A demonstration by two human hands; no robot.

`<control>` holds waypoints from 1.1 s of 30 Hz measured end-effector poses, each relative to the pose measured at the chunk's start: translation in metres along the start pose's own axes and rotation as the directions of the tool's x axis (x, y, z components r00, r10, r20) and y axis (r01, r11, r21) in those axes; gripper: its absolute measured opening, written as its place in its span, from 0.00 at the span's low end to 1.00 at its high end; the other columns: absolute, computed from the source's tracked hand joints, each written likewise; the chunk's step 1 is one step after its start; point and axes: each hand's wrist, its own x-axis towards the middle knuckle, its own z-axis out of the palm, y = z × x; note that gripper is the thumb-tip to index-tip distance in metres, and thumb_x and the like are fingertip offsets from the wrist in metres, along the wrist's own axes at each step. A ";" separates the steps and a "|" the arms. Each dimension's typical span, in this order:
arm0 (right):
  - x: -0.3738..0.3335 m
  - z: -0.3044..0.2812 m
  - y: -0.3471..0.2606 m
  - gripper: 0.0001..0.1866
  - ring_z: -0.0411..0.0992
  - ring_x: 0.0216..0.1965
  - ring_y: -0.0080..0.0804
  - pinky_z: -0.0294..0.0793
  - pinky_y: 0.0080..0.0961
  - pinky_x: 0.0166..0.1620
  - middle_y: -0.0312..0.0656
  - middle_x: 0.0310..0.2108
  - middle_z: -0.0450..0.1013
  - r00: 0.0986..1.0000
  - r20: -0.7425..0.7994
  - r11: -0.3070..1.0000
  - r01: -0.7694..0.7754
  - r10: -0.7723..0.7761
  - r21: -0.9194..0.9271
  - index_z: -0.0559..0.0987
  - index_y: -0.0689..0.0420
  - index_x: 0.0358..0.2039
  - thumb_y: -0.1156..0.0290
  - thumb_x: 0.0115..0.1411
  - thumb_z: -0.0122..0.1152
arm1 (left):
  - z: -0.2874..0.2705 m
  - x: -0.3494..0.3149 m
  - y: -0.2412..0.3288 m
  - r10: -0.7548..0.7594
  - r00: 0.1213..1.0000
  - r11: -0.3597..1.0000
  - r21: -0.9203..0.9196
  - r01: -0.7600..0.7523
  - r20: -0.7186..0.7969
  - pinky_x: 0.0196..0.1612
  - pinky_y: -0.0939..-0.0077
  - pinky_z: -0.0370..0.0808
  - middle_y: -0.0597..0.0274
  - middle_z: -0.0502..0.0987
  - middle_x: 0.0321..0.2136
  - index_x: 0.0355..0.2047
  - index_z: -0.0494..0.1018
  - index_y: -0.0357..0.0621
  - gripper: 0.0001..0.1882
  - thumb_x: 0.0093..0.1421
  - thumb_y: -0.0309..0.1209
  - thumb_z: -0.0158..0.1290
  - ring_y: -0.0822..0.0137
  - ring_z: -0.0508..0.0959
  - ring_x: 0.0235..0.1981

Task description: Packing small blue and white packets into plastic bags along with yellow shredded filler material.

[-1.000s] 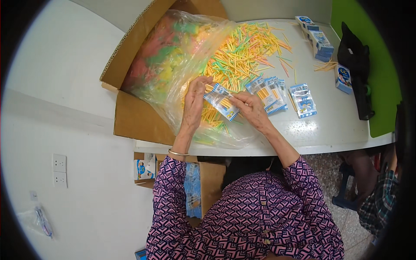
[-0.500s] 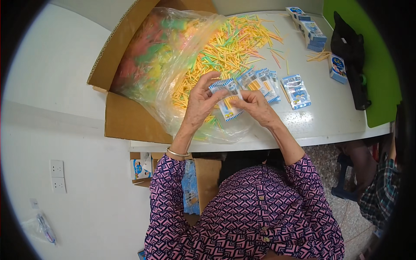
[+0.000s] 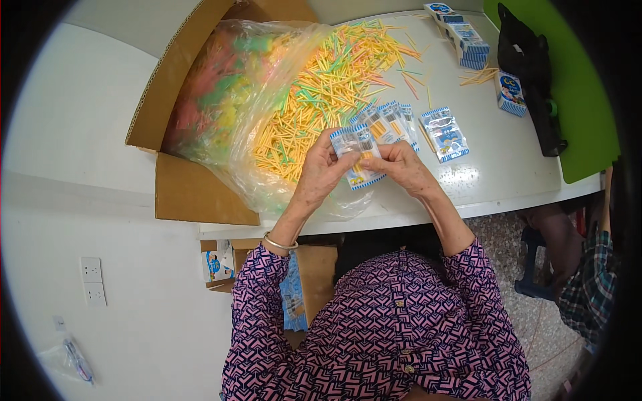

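Between my hands is a small clear packet (image 3: pixel 357 148) with blue-striped ends and yellow sticks showing inside. My left hand (image 3: pixel 320 168) pinches its left side with the thumb across the front. My right hand (image 3: pixel 404 167) grips the right side, thumb and fingers pressed together. Just behind lie several similar filled packets (image 3: pixel 394 119), fanned out and partly hidden by the held one. A large heap of thin yellow, green and pink sticks (image 3: pixel 321 87) spreads beyond my left hand. To the right, a flat blue-and-white packet (image 3: pixel 445 136) rests on the white table (image 3: pixel 498 170).
An open cardboard box (image 3: pixel 200 190) on its side holds a clear plastic bag (image 3: pixel 227 113) of coloured sticks. Small blue-and-white boxes (image 3: pixel 468 47) are stacked far right, beside a single box (image 3: pixel 510 93) and a black object (image 3: pixel 535 80). A green panel (image 3: pixel 585 113) borders the table; another person's plaid sleeve (image 3: pixel 590 287) shows.
The fingers of my left hand have closed in behind the packet's left side; earlier they were raised and apart. The packet tilts slightly differently. The whole view has shifted a little.
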 end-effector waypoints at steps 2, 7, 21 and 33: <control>-0.006 0.001 -0.002 0.15 0.71 0.32 0.15 0.69 0.14 0.37 0.37 0.31 0.77 1.000 0.000 1.000 -0.012 0.012 -0.024 0.80 0.66 0.39 0.67 0.58 0.61 | 0.002 -0.001 -0.003 0.013 0.999 0.999 0.036 -0.015 0.042 0.42 0.81 0.73 0.59 0.75 0.39 0.49 0.61 0.35 0.19 0.58 0.20 0.52 0.74 0.75 0.39; -0.010 -0.004 -0.003 0.15 0.71 0.30 0.14 0.69 0.12 0.35 0.37 0.30 0.77 0.999 0.002 0.998 -0.041 0.041 -0.052 0.79 0.67 0.39 0.66 0.58 0.60 | 0.012 -0.003 0.005 -0.076 0.997 0.997 -0.014 0.076 0.007 0.46 0.79 0.72 0.60 0.75 0.41 0.48 0.63 0.37 0.20 0.57 0.23 0.54 0.74 0.74 0.41; 0.001 -0.052 -0.009 0.21 0.68 0.22 0.49 0.66 0.40 0.28 0.55 0.17 0.69 0.819 -0.438 0.551 -0.186 -0.371 -0.814 0.73 0.66 0.22 0.58 0.56 0.59 | 0.009 0.063 -0.069 0.012 0.982 0.999 0.051 -0.003 -0.186 0.38 0.78 0.74 0.57 0.75 0.36 0.45 0.66 0.34 0.20 0.52 0.25 0.57 0.70 0.76 0.35; 0.028 -0.029 0.013 0.35 0.72 0.35 0.54 0.72 0.41 0.38 0.62 0.35 0.71 0.724 -0.497 0.586 -0.158 -0.479 -0.795 0.71 0.68 0.37 0.49 0.42 0.71 | 0.021 0.066 -0.095 0.176 0.933 0.896 0.443 -0.021 -0.313 0.32 0.73 0.71 0.54 0.71 0.33 0.45 0.67 0.35 0.25 0.48 0.32 0.60 0.65 0.71 0.28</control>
